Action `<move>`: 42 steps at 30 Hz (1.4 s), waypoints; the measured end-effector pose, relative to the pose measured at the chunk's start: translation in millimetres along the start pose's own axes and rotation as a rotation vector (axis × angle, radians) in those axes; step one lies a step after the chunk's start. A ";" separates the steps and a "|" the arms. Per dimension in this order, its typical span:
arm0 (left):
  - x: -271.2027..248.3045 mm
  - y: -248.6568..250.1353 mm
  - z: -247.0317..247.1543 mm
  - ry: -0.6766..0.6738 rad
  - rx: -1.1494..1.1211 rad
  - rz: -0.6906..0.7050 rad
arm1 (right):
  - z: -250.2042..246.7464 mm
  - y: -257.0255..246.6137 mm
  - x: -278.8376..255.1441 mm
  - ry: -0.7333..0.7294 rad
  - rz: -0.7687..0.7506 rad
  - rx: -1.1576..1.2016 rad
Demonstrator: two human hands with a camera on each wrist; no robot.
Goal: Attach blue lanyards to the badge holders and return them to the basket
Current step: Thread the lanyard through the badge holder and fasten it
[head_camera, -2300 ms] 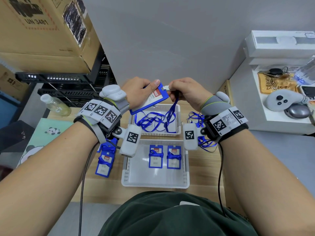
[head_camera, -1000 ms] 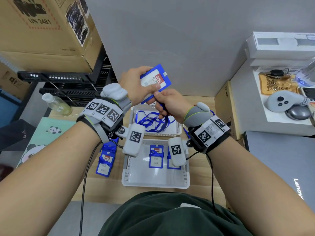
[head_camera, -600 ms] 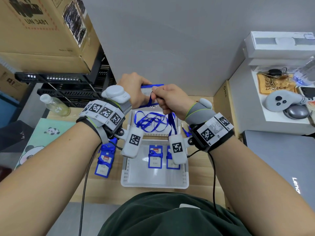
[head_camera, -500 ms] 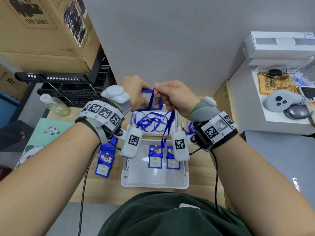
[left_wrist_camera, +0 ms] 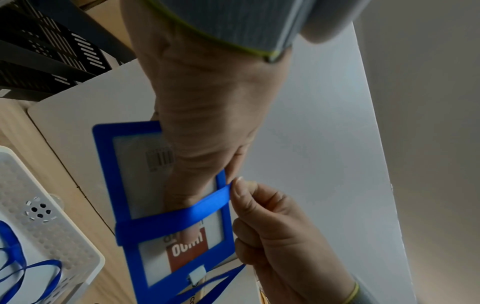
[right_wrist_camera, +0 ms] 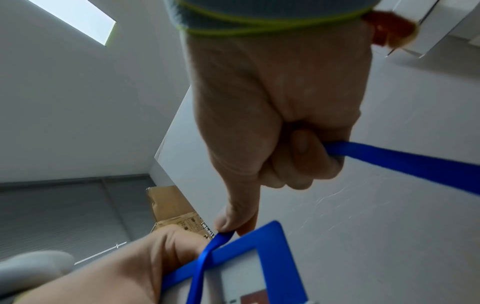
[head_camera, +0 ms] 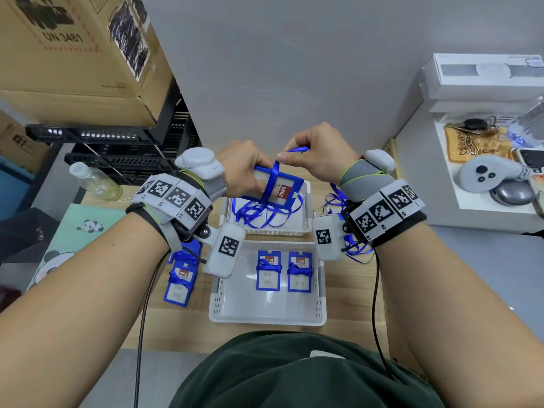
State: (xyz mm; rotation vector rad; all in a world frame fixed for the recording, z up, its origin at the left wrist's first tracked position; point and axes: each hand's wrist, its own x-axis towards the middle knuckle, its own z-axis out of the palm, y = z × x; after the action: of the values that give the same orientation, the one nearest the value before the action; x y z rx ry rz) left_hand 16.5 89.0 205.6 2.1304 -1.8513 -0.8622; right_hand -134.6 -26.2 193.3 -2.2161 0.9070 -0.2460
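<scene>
We are holding the badge holder up over the smaller white basket at the far edge of the wooden table. Half a second ago it was standing upright between our hands; now it is tilting flat, its red label turned toward us, and the blue lanyard is crossing its face in a band rather than hanging down loose beside it. Our left hand is gripping the holder by its left edge, fingers curled behind it and thumb on the front. Our right hand is pinching the lanyard between thumb and forefinger just above the holder's top edge, with the other fingers curled round a further length of the strap; it is sitting higher and further right than it was.

Toward the near edge of the table the larger white basket is carrying two finished badge holders side by side, lanyards wrapped round them. More badge holders are lying on the table just left of that basket, and loose lanyards near the right edge. A clear bottle is standing at the far left corner, in front of black crates and a cardboard box. A white cabinet stands to the right against the grey wall.
</scene>
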 end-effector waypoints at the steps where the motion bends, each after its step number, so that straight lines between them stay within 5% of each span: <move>1: -1.8 1.4 -2.1 0.000 -0.009 0.002 | -1.4 1.0 -0.1 0.003 0.001 0.019; 13: -3.7 14.3 -9.0 0.251 -0.372 0.100 | 2.7 19.0 1.5 -0.103 0.115 0.173; 19: -0.5 14.7 -9.8 0.310 -0.354 -0.023 | 15.1 20.3 0.8 -0.161 0.029 -0.025; 23: 1.2 12.5 -11.6 0.344 -0.468 -0.078 | 19.6 17.3 -2.7 -0.106 0.022 0.283; 27: 4.5 8.2 -12.5 0.363 -0.598 -0.140 | 28.1 14.1 -7.0 -0.216 0.004 0.556; 33: 7.4 1.9 -15.7 0.405 -0.718 -0.202 | 43.7 5.4 -9.7 -0.306 -0.077 0.577; 42: 12.4 -20.6 -13.1 0.502 -0.259 -0.298 | 40.6 -7.7 -8.7 -0.362 0.093 0.604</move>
State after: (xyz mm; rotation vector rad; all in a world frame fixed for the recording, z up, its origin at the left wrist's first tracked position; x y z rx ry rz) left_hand 41.4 78.4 202.3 2.2203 -1.1379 -0.5121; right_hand -120.0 5.8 170.0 -1.5867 0.6273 -0.0567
